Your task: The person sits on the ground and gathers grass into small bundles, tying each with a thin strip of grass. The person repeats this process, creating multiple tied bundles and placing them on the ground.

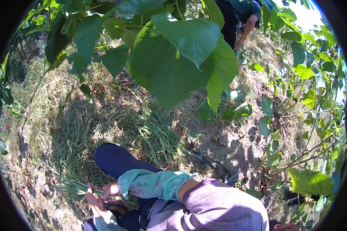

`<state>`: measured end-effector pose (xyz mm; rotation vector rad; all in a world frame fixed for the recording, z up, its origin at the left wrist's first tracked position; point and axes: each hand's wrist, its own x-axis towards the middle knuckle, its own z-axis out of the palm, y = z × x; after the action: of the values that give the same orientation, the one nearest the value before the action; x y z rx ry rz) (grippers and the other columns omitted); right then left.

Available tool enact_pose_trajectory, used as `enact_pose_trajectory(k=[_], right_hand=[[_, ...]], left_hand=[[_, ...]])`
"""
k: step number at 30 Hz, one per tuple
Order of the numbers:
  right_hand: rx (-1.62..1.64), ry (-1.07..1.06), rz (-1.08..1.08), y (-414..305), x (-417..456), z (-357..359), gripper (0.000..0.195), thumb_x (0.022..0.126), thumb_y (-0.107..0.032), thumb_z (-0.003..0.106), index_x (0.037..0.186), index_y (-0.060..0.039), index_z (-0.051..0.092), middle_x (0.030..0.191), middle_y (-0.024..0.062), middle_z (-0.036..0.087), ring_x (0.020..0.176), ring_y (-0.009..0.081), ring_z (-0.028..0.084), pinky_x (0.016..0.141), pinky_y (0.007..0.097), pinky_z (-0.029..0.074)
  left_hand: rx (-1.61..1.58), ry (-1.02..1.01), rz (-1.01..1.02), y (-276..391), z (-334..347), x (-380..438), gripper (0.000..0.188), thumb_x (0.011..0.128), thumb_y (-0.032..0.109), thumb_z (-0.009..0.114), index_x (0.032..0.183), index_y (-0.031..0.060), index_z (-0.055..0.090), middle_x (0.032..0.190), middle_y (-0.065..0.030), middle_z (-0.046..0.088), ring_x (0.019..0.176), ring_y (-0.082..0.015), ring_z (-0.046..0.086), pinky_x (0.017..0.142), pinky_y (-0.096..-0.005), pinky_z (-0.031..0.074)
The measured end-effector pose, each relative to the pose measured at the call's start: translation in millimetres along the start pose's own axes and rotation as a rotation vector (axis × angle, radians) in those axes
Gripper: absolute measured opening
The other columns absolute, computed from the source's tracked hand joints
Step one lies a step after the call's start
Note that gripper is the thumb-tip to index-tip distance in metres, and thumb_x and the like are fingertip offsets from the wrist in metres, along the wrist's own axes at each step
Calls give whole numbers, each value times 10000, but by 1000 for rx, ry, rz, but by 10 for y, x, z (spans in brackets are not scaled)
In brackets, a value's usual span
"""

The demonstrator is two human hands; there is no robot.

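At the lower left, my left hand (94,200) is closed around a thin bundle of long green grass stalks (75,186), whose loose ends spread out to the left. My right hand (111,190), coming from the right in a teal sleeve cover, meets the left one and has its fingers on the same bundle; its exact grip is partly hidden. Just above the hands is my bent knee in dark blue trousers (123,160). Beyond the knee lies a heap of cut-looking green grass (156,132) on dry straw-like ground.
Large green leaves (173,69) hang close in front at the top. Leafy branches (309,156) reach in from the right. Another person (243,17) is bent over at the upper right, one arm hanging down. A dark, thin-legged object (211,164) lies right of my knee.
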<state>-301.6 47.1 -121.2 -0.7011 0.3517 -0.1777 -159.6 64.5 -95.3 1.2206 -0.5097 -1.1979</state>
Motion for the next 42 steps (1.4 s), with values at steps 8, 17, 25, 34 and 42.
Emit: enact_pose_trajectory(k=[8, 17, 25, 34, 42], right_hand=[[-266, 181, -120, 84, -171, -48, 175, 891, -153, 612, 932, 14, 575, 711, 81, 641, 470, 138, 594, 415, 294, 480], [-720, 594, -588, 426, 116, -127, 294, 852, -182, 615, 1025, 55, 607, 690, 67, 600, 617, 143, 589, 580, 311, 461], [-617, 442, -504, 414, -43, -317, 335, 865, -245, 612, 1020, 51, 628, 694, 123, 606, 684, 221, 606, 636, 388, 466], [-877, 773, -721, -20, -298, 74, 366, 883, -328, 672, 996, 18, 632, 807, 199, 655, 769, 379, 636, 711, 447, 496], [-849, 939, -651, 258, 205, 31, 257, 808, -111, 694, 1010, 16, 600, 973, 216, 642, 908, 405, 622, 797, 450, 496]], left_hand=[[13, 81, 73, -111, -64, 3, 163, 1000, 203, 542, 1039, 54, 598, 800, -1, 571, 672, -97, 494, 583, -246, 417], [42, 64, 75, -290, -390, 204, 155, 988, 150, 571, 1085, 29, 585, 842, -9, 576, 736, -101, 503, 631, -238, 440], [-234, -39, -140, -542, -363, 269, 254, 991, 132, 540, 1185, -32, 547, 856, -15, 535, 780, -122, 530, 741, -241, 458], [-561, -78, -61, -258, -436, 315, 186, 1043, 211, 492, 950, 61, 550, 734, -4, 525, 620, -106, 494, 592, -258, 476], [608, -124, 467, 37, 315, -334, 495, 859, 55, 459, 1310, -141, 404, 882, -15, 430, 756, -104, 438, 718, -240, 417]])
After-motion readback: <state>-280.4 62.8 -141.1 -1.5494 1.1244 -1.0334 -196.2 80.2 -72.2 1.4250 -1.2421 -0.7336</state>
